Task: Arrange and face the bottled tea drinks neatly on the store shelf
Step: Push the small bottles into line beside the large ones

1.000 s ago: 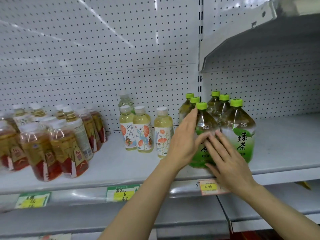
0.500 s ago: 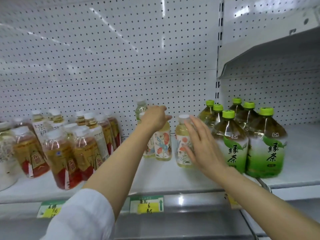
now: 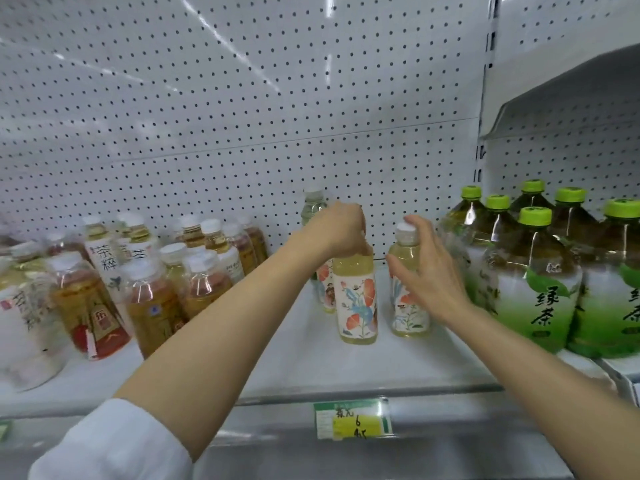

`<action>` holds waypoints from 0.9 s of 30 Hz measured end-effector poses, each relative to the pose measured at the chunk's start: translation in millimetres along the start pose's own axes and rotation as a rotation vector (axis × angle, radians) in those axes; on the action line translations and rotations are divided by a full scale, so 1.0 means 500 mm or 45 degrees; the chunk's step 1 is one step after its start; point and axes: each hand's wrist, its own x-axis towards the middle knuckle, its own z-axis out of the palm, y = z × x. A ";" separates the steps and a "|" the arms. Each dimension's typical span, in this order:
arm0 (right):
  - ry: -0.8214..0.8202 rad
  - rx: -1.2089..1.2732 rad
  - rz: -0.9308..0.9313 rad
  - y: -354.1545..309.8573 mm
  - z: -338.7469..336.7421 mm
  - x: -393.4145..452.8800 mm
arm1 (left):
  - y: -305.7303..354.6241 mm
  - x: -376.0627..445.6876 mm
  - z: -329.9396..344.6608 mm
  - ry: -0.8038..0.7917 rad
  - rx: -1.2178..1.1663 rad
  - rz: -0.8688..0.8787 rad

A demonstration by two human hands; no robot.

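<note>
Two small pale-yellow tea bottles with floral labels stand at the middle of the white shelf (image 3: 298,372). My left hand (image 3: 341,232) is closed over the cap of the left floral bottle (image 3: 356,303). My right hand (image 3: 427,271) wraps around the right floral bottle (image 3: 403,251), fingers by its white cap. Behind my left hand stand another floral bottle (image 3: 325,292) and a clear bottle (image 3: 313,206), partly hidden. Large green-capped green tea bottles (image 3: 535,282) are grouped at the right.
Several amber tea bottles (image 3: 152,299) with white caps crowd the left of the shelf. A white-labelled bottle (image 3: 24,327) stands at the far left. A price tag (image 3: 353,419) hangs on the front rail. A pegboard wall backs the shelf, and a higher shelf (image 3: 568,91) juts out at the upper right.
My left hand has come down onto the left floral bottle's cap. My right hand has moved from beside the right floral bottle to around it. The view has moved closer.
</note>
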 end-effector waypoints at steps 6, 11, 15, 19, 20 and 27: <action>-0.074 -0.106 -0.071 -0.030 0.008 -0.023 | -0.041 0.000 -0.055 -0.122 -0.129 -0.003; -0.037 -0.245 -0.079 -0.037 0.012 -0.021 | -0.127 0.120 -0.087 0.085 0.082 -0.162; 0.088 -0.422 -0.352 -0.043 0.019 -0.013 | -0.163 0.217 -0.033 -0.029 0.005 -0.328; 0.095 -0.553 -0.571 -0.052 0.027 -0.008 | -0.179 0.266 -0.001 0.003 -0.202 -0.445; 0.112 -0.571 -0.603 -0.051 0.030 -0.008 | -0.181 0.270 0.000 0.024 -0.241 -0.450; 0.172 -0.622 -0.633 -0.054 0.044 -0.013 | -0.183 0.240 -0.032 0.110 -0.218 -0.391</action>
